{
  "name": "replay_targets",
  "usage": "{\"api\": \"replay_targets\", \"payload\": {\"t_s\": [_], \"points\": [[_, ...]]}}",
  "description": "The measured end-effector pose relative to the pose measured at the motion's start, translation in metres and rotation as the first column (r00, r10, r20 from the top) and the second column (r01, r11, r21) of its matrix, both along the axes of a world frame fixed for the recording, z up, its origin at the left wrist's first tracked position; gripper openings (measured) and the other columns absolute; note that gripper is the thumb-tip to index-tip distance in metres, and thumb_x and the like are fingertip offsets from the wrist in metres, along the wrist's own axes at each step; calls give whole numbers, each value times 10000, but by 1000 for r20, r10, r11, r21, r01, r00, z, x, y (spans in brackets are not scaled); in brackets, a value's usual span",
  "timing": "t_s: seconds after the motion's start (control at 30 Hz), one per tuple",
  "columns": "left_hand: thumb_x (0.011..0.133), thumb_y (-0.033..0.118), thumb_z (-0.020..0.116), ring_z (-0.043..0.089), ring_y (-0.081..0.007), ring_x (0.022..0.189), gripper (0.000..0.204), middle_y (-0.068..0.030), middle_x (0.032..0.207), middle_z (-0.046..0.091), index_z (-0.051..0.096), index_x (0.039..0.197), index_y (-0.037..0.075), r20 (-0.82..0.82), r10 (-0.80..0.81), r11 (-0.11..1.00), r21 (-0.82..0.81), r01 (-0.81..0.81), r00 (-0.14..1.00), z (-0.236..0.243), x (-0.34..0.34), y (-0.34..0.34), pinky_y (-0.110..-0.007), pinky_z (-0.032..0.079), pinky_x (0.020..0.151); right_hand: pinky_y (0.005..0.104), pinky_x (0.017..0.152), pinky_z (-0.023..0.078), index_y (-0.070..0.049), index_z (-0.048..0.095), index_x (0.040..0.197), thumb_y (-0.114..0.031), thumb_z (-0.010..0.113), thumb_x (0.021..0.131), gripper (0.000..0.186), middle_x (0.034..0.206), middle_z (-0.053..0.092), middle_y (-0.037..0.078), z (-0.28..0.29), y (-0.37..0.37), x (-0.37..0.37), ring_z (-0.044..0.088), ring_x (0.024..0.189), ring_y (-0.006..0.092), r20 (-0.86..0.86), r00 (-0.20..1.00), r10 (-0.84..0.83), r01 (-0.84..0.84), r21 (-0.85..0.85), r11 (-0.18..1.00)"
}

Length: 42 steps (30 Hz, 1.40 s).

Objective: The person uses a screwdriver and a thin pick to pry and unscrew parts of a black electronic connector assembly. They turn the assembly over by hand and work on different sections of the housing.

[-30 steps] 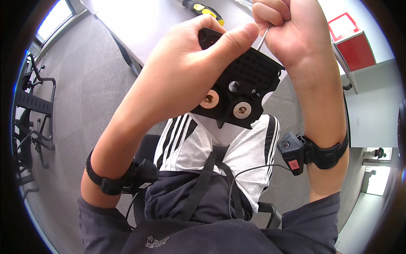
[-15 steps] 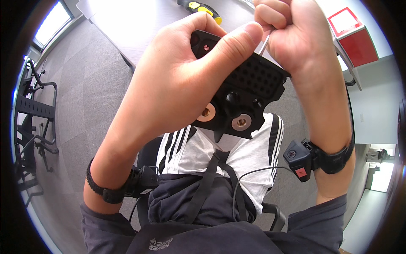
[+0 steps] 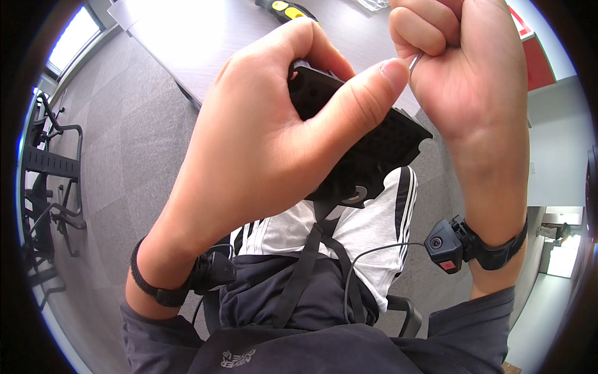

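Note:
My left hand point(image 3: 261, 131) grips a black moulded plate point(image 3: 389, 149), thumb across its top face and fingers curled behind its far edge. The plate is tilted and dark, with notched edges. Near its lower edge a round metal insert point(image 3: 356, 196) is partly visible; my hand hides much of the left side. Close to the plate's far right edge, my right hand point(image 3: 455, 75) is closed in a fist around a thin metal rod point(image 3: 414, 61). Only a short length of the rod shows beside my left thumb tip, so its kind and far end stay hidden.
A pale table point(image 3: 180, 43) lies beyond my hands, bearing a black and yellow handled tool point(image 3: 286, 9) and clear plastic point(image 3: 374, 4). A red and white box point(image 3: 539, 62) stands at the right. Black metal frames point(image 3: 53, 163) are at the left. Both forearms wear strapped cameras point(image 3: 444, 246).
The plate has tipped so its face is darker and more foreshortened, with only one insert showing. My right hand has moved right and slightly upward, still closed on the rod.

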<state>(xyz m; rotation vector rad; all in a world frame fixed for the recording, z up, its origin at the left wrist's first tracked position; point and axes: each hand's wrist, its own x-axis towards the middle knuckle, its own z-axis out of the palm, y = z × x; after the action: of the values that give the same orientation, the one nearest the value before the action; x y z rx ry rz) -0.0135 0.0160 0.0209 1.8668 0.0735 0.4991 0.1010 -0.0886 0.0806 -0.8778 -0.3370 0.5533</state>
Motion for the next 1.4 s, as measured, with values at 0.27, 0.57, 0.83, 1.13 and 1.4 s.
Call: {"api": "replay_targets", "payload": {"t_s": [0.27, 0.57, 0.83, 1.13, 1.4], "points": [[833, 228, 724, 553, -143, 824, 357, -162, 925, 588, 470, 939, 0, 267, -83, 996, 39, 75, 960, -25, -10, 2, -260, 454, 770, 258, 406, 160, -140, 316, 618, -247, 415, 912, 329, 556, 269, -40, -19, -41, -3, 205, 437, 80, 322, 890, 323, -397, 199, 896], [621, 129, 894, 644, -255, 899, 596, -241, 1024, 582, 460, 1022, 50, 465, -220, 960, 258, 107, 858, -45, -9, 5, -342, 576, 741, 224, 284, 162, -139, 304, 537, -231, 509, 937, 458, 422, 326, -28, -27, -40, -54, 215, 303, 63, 407, 911, 68, -258, 434, 863], [605, 126, 901, 634, -258, 875, 626, -254, 1064, 557, 454, 1039, 67, 467, -192, 969, 232, 90, 863, -48, -13, 1, -359, 554, 740, 207, 293, 146, -129, 314, 525, -140, 497, 902, 418, 419, 329, -21, -30, -45, -67, 216, 295, 65, 527, 847, -70, -139, 348, 927], [615, 134, 897, 635, -263, 858, 619, -254, 1053, 562, 461, 1050, 72, 499, -163, 974, 217, 59, 851, -53, -14, -4, -361, 558, 713, 204, 294, 152, -128, 306, 550, -183, 508, 925, 429, 422, 336, -22, -25, -49, -67, 234, 297, 64, 558, 829, -40, -100, 218, 971], [597, 133, 905, 660, -284, 833, 598, -268, 995, 594, 474, 1002, 45, 544, -91, 979, 203, -25, 834, -53, -9, -7, -358, 559, 668, 192, 303, 150, -128, 311, 557, -301, 482, 934, 449, 421, 350, -19, -25, -35, -70, 242, 300, 59, 616, 787, -23, -147, 224, 963]]}}
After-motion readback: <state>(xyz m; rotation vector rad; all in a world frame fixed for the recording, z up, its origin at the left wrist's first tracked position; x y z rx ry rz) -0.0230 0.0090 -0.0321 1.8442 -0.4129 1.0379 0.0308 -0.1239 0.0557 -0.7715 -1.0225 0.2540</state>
